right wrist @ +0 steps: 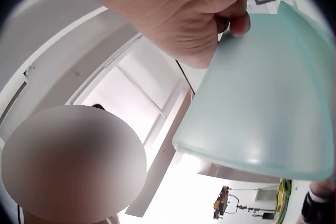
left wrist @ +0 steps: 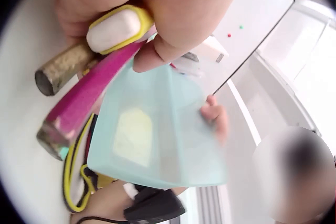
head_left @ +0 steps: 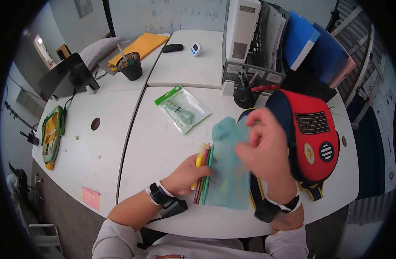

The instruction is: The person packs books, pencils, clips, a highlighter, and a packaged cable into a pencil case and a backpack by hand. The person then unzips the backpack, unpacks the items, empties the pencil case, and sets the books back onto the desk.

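Observation:
My left hand (head_left: pixel 183 176) grips a bundle with a yellow marker (head_left: pixel 199 162), a magenta pencil (head_left: pixel 198 193) and a green pencil (head_left: pixel 205 192). Beside the bundle, a translucent teal case (head_left: pixel 228 185) is held off the table, a pale yellow patch showing through it. My right hand (head_left: pixel 267 149), blurred in the head view, pinches the case's edge between curled fingers in the right wrist view. A left fingertip overlaps the case (left wrist: pixel 136 124) in the left wrist view; whether it presses on it, I cannot tell. The marker's white end (left wrist: pixel 114 28) faces the left wrist camera.
A red and navy backpack (head_left: pixel 314 129) lies right of the case. Behind are a clear bag with a green top (head_left: pixel 183 108), a pen holder (head_left: pixel 244 96) and a file rack (head_left: pixel 255 69). Further left are a potted plant (head_left: pixel 131 69) and a green pouch (head_left: pixel 53 134).

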Motion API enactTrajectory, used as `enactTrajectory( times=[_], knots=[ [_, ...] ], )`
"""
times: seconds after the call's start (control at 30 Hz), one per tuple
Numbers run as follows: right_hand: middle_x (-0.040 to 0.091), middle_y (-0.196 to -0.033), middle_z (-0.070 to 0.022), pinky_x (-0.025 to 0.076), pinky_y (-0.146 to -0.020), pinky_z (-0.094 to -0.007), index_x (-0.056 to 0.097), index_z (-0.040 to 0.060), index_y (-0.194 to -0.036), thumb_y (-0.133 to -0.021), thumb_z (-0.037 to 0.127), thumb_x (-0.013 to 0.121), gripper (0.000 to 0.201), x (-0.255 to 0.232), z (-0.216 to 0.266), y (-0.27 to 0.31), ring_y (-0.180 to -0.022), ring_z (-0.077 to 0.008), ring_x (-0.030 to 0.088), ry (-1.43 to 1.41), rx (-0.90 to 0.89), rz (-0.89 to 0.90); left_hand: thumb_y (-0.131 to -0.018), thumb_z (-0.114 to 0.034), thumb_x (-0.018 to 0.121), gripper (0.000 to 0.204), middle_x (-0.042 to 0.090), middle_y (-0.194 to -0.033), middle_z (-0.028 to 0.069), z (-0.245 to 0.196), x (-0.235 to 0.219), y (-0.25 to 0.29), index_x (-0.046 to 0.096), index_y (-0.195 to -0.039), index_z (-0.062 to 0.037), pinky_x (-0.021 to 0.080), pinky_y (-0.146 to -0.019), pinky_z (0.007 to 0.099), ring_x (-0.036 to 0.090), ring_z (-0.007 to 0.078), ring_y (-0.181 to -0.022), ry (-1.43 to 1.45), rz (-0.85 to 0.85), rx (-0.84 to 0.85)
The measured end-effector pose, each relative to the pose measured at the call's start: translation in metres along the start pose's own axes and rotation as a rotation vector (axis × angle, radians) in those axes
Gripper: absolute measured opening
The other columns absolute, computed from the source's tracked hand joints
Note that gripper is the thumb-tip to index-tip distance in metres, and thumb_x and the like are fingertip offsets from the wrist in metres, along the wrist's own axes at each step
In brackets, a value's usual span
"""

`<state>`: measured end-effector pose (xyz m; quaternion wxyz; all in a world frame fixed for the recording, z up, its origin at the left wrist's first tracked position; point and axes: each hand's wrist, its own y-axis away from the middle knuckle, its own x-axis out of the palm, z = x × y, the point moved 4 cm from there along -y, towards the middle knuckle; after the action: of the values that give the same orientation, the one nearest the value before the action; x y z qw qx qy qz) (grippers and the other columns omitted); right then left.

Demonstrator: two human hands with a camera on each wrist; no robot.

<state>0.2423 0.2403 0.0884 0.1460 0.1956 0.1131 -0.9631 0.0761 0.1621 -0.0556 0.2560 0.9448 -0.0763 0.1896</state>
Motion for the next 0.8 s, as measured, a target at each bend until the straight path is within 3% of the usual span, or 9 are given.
enactTrajectory(
  times=[0.17, 0.33, 0.4, 0.43, 0.53, 0.6, 0.7, 0.73, 0.8],
  knots=[
    [0.032, -0.057, 0.0059, 0.025, -0.049, -0.0238, 0.05, 0.0049, -0.089, -0.066, -0.004, 0.063, 0.027, -0.05, 0.0, -0.009, -0.053, -0.0031, 0.029, -0.008, -0.019, -0.186, -0.095, 0.002, 0.043, 0.03, 0.06, -0.117, 0.0193, -0.029, -0.008, -0.005, 0.043, -0.124, 0.0025, 0.057, -0.095, 0.0426, 0.066, 0.0322, -0.104, 0.294, -0.113, 0.01],
    [0.032, -0.058, 0.0066, 0.025, -0.05, -0.0227, 0.051, 0.0051, -0.085, -0.066, -0.004, 0.064, 0.025, -0.056, 0.001, -0.005, -0.054, -0.0025, 0.029, -0.104, -0.033, -0.186, -0.094, 0.001, 0.045, 0.034, 0.057, -0.126, 0.0207, -0.05, -0.027, -0.058, 0.04, -0.127, -0.001, 0.052, -0.102, 0.0438, 0.061, 0.0295, -0.114, 0.306, -0.083, 0.156],
    [0.033, -0.058, 0.0067, 0.025, -0.051, -0.0226, 0.052, 0.0052, -0.085, -0.066, -0.004, 0.064, 0.024, -0.053, -0.001, -0.005, -0.054, -0.0024, 0.029, -0.1, -0.042, -0.165, -0.094, -0.005, 0.046, 0.046, 0.049, -0.138, 0.0204, -0.068, -0.028, -0.077, 0.036, -0.139, -0.0024, 0.04, -0.112, 0.0431, 0.052, 0.0251, -0.127, 0.265, -0.018, 0.318],
    [0.033, -0.058, 0.0068, 0.025, -0.051, -0.0225, 0.052, 0.0053, -0.085, -0.067, -0.004, 0.064, 0.023, -0.052, -0.002, -0.005, -0.054, -0.0022, 0.029, -0.097, -0.043, -0.146, -0.094, -0.012, 0.047, 0.062, 0.039, -0.148, 0.0172, -0.077, -0.013, -0.068, 0.026, -0.151, -0.0036, 0.028, -0.118, 0.0404, 0.04, 0.0217, -0.137, 0.307, -0.194, 0.304],
    [0.033, -0.059, 0.0071, 0.026, -0.051, -0.0223, 0.054, 0.0055, -0.085, -0.067, -0.004, 0.064, 0.022, -0.052, 0.003, -0.005, -0.054, -0.0019, 0.03, -0.106, -0.058, -0.112, -0.094, -0.014, 0.048, 0.069, 0.031, -0.153, 0.0145, -0.08, -0.007, -0.059, 0.02, -0.156, -0.0045, 0.023, -0.12, 0.0406, 0.036, 0.0216, -0.139, 0.209, -0.242, 0.405],
    [0.033, -0.059, 0.0072, 0.026, -0.051, -0.0217, 0.055, 0.0057, -0.086, -0.069, -0.004, 0.063, 0.022, -0.05, 0.0, -0.006, -0.054, -0.0015, 0.03, -0.138, -0.077, -0.091, -0.093, -0.017, 0.049, 0.065, 0.038, -0.149, 0.0132, -0.067, -0.009, -0.049, 0.028, -0.153, -0.0042, 0.026, -0.118, 0.0413, 0.037, 0.022, -0.138, 0.09, -0.27, 0.426],
    [0.036, -0.061, 0.0067, 0.029, -0.051, -0.0213, 0.054, 0.0058, -0.094, -0.075, -0.003, 0.065, 0.024, -0.036, -0.001, -0.008, -0.055, -0.0011, 0.032, -0.265, -0.094, 0.091, -0.092, -0.033, 0.053, 0.066, 0.053, -0.139, 0.0088, -0.05, 0.007, -0.019, 0.035, -0.149, -0.0066, 0.031, -0.116, 0.0441, 0.043, 0.0253, -0.137, 0.331, 0.045, 0.262],
    [0.036, -0.061, 0.0067, 0.029, -0.051, -0.0213, 0.054, 0.0058, -0.094, -0.075, -0.003, 0.065, 0.024, -0.03, -0.004, -0.009, -0.055, -0.0011, 0.032, -0.268, -0.092, 0.095, -0.092, -0.033, 0.053, 0.066, 0.053, -0.139, 0.0088, -0.046, 0.006, -0.013, 0.035, -0.149, -0.0066, 0.031, -0.116, 0.0441, 0.043, 0.0253, -0.137, 0.333, 0.039, 0.26],
    [0.04, -0.063, 0.0058, 0.032, -0.052, -0.0212, 0.052, 0.0055, -0.097, -0.077, -0.001, 0.069, 0.028, -0.008, -0.011, -0.008, -0.057, -0.0011, 0.037, -0.343, -0.047, 0.191, -0.092, -0.037, 0.054, 0.066, 0.045, -0.148, 0.0092, -0.037, 0.016, 0.001, 0.035, -0.15, -0.0111, 0.036, -0.112, 0.0475, 0.041, 0.0253, -0.139, 0.618, 0.363, 0.14]
  ],
)
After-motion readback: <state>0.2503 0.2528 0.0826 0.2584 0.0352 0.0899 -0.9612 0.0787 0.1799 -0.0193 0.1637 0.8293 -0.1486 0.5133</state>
